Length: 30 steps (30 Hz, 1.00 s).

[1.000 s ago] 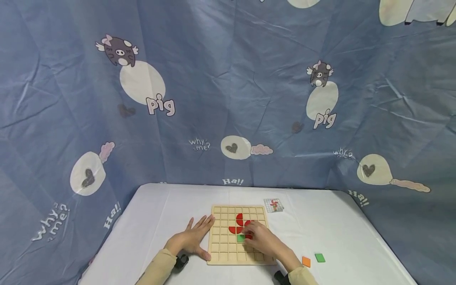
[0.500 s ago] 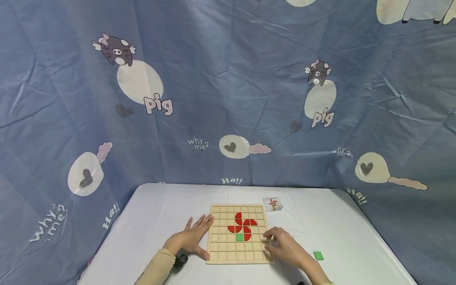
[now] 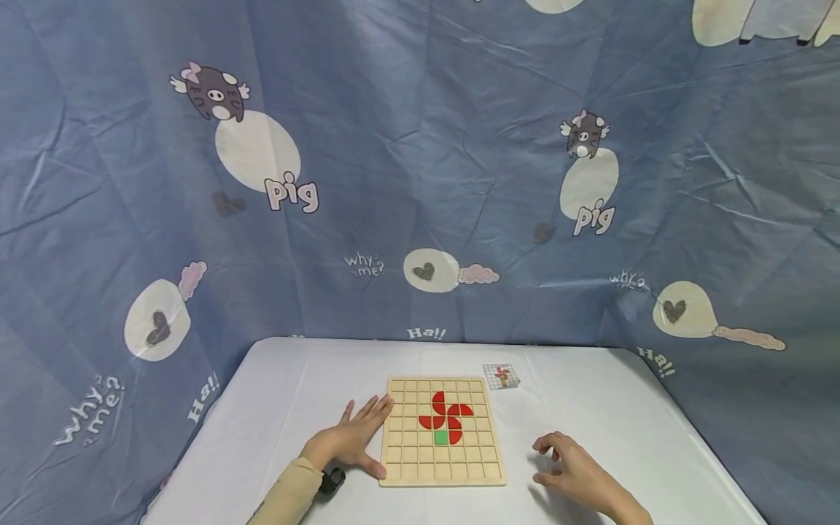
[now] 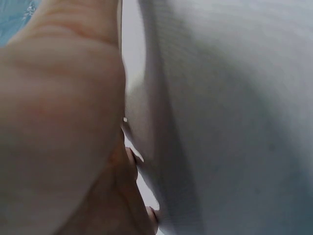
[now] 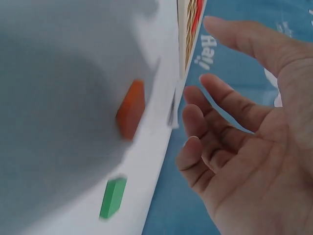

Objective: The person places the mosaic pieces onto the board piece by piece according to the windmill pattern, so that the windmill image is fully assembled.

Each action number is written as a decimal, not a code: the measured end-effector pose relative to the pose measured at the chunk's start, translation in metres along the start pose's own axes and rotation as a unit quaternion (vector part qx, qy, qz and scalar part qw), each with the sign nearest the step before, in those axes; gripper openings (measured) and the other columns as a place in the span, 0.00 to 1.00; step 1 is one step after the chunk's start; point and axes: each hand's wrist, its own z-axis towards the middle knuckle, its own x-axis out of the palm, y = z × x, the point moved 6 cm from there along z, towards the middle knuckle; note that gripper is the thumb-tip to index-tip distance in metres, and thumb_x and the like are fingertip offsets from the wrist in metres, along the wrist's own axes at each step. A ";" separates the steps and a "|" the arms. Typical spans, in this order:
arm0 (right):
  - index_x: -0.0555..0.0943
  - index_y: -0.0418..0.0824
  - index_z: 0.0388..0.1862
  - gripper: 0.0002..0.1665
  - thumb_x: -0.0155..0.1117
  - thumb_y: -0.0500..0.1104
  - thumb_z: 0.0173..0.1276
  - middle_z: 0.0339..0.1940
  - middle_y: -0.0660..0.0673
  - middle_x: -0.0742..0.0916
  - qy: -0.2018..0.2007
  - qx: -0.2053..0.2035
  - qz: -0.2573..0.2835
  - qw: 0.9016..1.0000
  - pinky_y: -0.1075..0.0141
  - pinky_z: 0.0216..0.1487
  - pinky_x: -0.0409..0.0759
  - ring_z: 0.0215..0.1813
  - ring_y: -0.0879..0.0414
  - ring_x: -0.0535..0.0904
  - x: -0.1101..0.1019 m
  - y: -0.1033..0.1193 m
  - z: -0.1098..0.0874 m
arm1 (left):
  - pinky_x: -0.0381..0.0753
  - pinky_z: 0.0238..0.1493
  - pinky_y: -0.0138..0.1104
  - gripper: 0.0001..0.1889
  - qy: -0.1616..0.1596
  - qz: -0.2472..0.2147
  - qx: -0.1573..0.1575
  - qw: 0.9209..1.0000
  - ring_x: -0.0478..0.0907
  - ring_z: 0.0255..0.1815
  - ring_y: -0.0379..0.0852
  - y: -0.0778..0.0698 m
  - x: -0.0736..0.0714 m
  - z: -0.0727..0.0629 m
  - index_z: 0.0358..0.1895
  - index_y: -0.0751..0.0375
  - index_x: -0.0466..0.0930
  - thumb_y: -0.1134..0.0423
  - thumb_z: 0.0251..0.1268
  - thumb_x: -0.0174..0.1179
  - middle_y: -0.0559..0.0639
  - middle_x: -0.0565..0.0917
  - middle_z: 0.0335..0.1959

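My left hand (image 3: 348,441) lies with fingers spread along the left edge of a wooden grid board (image 3: 410,470), fingertips and thumb at its rim. On the board, several red quarter-round pieces (image 3: 456,436) form a pinwheel, with a green square tile (image 3: 441,437) beside the lowest blade. My right hand (image 3: 577,474) hovers over the cloth right of the board, fingers loosely bent and thumb apart, with nothing between them. In the right wrist view an orange tile (image 5: 131,110) and another green tile (image 5: 113,198) lie on the cloth near this hand; the hand and forearm hide both in the head view.
A clear, gridded stack (image 3: 502,376) with a red pinwheel picture sits past the board's far right corner. White cloth (image 3: 590,394) covers the table. Behind it hangs a blue curtain (image 3: 367,306) printed with pigs.
My right hand has left the pinwheel and moved right, off the board to beside the loose tiles. The lower red pieces it covered now show. My left hand has stayed in place.
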 end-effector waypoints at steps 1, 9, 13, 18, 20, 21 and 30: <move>0.77 0.39 0.49 0.27 0.75 0.49 0.55 0.45 0.47 0.80 0.000 0.001 0.000 1.000 0.69 0.35 0.75 0.41 0.56 0.72 -0.002 -0.003 -0.002 | 0.32 0.75 0.63 0.70 0.000 -0.001 -0.001 1.000 0.38 0.80 0.58 0.000 0.000 0.000 0.78 0.58 0.40 0.29 0.30 0.67 0.55 0.41 0.80; 0.77 0.38 0.46 0.27 0.77 0.49 0.52 0.42 0.48 0.80 0.012 0.032 -0.018 0.999 0.69 0.35 0.74 0.37 0.63 0.70 -0.013 -0.025 -0.017 | 0.32 0.75 0.63 0.70 0.003 -0.005 -0.001 1.000 0.38 0.80 0.59 -0.001 0.000 0.000 0.78 0.58 0.41 0.29 0.30 0.68 0.55 0.41 0.80; 0.78 0.37 0.44 0.27 0.78 0.48 0.50 0.38 0.49 0.80 0.036 0.047 -0.024 0.998 0.67 0.37 0.78 0.38 0.64 0.73 -0.012 -0.036 -0.021 | 0.32 0.75 0.63 0.70 0.005 -0.005 0.001 1.000 0.38 0.80 0.58 0.001 0.001 0.000 0.78 0.58 0.40 0.29 0.31 0.67 0.55 0.41 0.80; 0.78 0.37 0.40 0.24 0.79 0.44 0.47 0.35 0.51 0.80 0.030 0.101 -0.023 0.994 0.62 0.40 0.80 0.38 0.60 0.74 -0.005 -0.045 -0.020 | 0.31 0.75 0.63 0.70 0.006 -0.005 -0.001 1.000 0.37 0.80 0.58 0.002 0.002 0.000 0.78 0.57 0.39 0.29 0.31 0.67 0.54 0.40 0.80; 0.78 0.37 0.40 0.23 0.79 0.41 0.47 0.35 0.51 0.80 0.021 0.119 -0.018 0.992 0.60 0.41 0.80 0.39 0.58 0.75 -0.004 -0.046 -0.020 | 0.31 0.75 0.63 0.70 0.005 -0.004 -0.001 1.000 0.37 0.80 0.58 0.002 0.002 0.000 0.78 0.57 0.39 0.29 0.31 0.67 0.54 0.40 0.80; 0.78 0.37 0.40 0.22 0.79 0.40 0.48 0.35 0.51 0.80 0.018 0.114 -0.017 0.993 0.61 0.40 0.80 0.38 0.58 0.75 -0.003 -0.047 -0.020 | 0.31 0.75 0.63 0.70 0.004 -0.003 0.001 1.000 0.37 0.80 0.58 0.003 0.002 0.000 0.78 0.57 0.39 0.29 0.31 0.67 0.54 0.40 0.80; 0.79 0.38 0.36 0.14 0.73 0.33 0.50 0.32 0.52 0.81 -0.001 0.101 -0.006 0.995 0.65 0.36 0.80 0.35 0.63 0.75 -0.001 -0.047 -0.018 | 0.31 0.74 0.63 0.70 0.003 -0.006 0.004 1.000 0.37 0.80 0.58 0.003 0.002 0.002 0.78 0.58 0.39 0.29 0.31 0.67 0.55 0.40 0.80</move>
